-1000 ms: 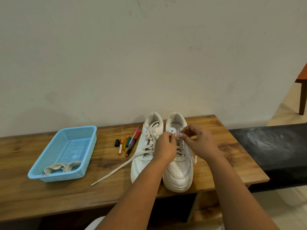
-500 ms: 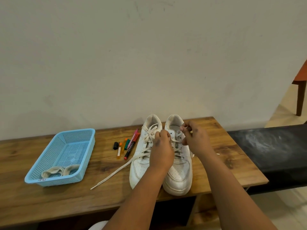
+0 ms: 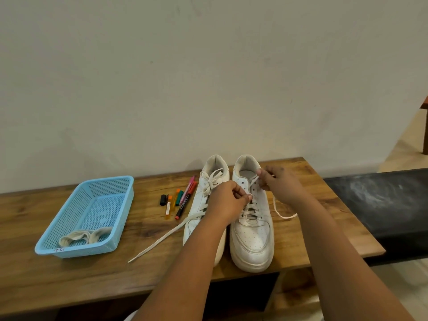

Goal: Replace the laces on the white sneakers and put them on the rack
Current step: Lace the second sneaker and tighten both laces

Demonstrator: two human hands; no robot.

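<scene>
Sitting at the far left, at about nine o'clock on the wooden table (image 3: pixel 69 283), is a blue basket (image 3: pixel 108 230) with rolled-up old laces (image 3: pixel 84 237) in its near corner. Next come some colored markers (image 3: pixel 183 200), lying just left of the shoes.

Then come the two white sneakers, side by side, with toes pointing at six o'clock toward the person. The left sneaker (image 3: pixel 203 205) is already laced, and one loose end of its lace (image 3: pixel 159 242) runs out across the table toward eight o'clock.

The left hand (image 3: pixel 228 205) reaches over that shoe. Its fingers are curled and pinch the lace of the right sneaker (image 3: pixel 252 235) near the middle holes. The right hand (image 3: pixel 281 184) is up at twelve o'clock, near the top of the shoe. Its fingers are curled too, and they pinch the same lace (image 3: pixel 253 179) by the top holes. The other loose end (image 3: pixel 283 215) hangs off the shoe toward three o'clock, just under the right wrist.

The lower holes are crossed with lace, but the top holes look empty. So the lacing seems partly done on this shoe. The lace runs slanted from the left fingers up to the right fingers. The next empty holes are just below the right hand, so that hand is nearer for threading. I can't see a rack anywhere.
</scene>
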